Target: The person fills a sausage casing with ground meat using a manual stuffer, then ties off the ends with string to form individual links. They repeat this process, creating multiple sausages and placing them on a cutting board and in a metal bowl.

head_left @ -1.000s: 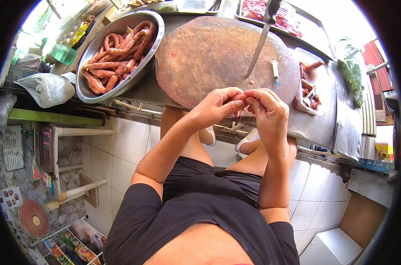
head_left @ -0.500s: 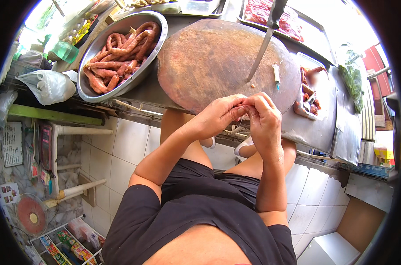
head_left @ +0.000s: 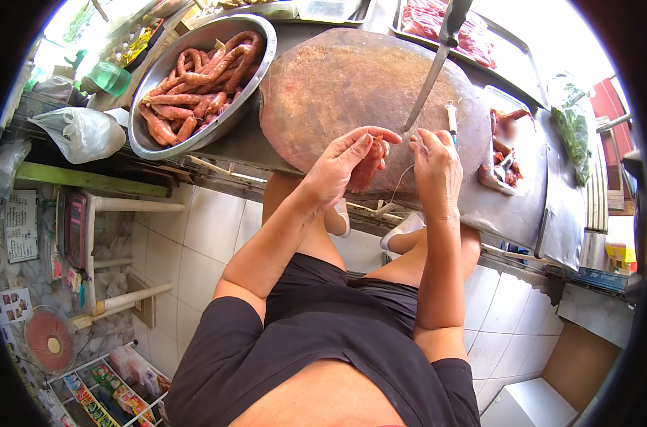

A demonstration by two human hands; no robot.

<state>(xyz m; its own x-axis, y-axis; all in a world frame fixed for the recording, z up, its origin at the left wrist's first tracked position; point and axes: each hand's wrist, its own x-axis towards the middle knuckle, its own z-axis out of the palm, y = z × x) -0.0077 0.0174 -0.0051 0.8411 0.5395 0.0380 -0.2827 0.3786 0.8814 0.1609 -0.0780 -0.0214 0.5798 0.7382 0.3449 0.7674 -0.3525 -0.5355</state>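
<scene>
Over the near edge of a round wooden chopping block [head_left: 323, 92], my left hand [head_left: 335, 169] grips a short reddish sausage [head_left: 366, 171] that hangs below the fingers. My right hand [head_left: 439, 169], a little apart from it, pinches a thin string [head_left: 397, 186] that curves down in the gap between the hands. A knife [head_left: 429, 82] stands upright with its tip on the block, just beyond my hands. To its right lies a slim syringe-like tube [head_left: 451, 118], partly behind my right hand.
At the left stands a metal bowl [head_left: 270, 43] heaped with long sausages [head_left: 195, 92]. A tray of raw meat [head_left: 448, 28] sits at the far right. Nearer is a white tray [head_left: 484, 181] with dark red pieces. Leafy greens [head_left: 574, 128] lie at the right edge, plastic bags [head_left: 81, 135] at the left.
My hands have moved apart from being close together. The sausage in my left hand and the string at my right hand now show.
</scene>
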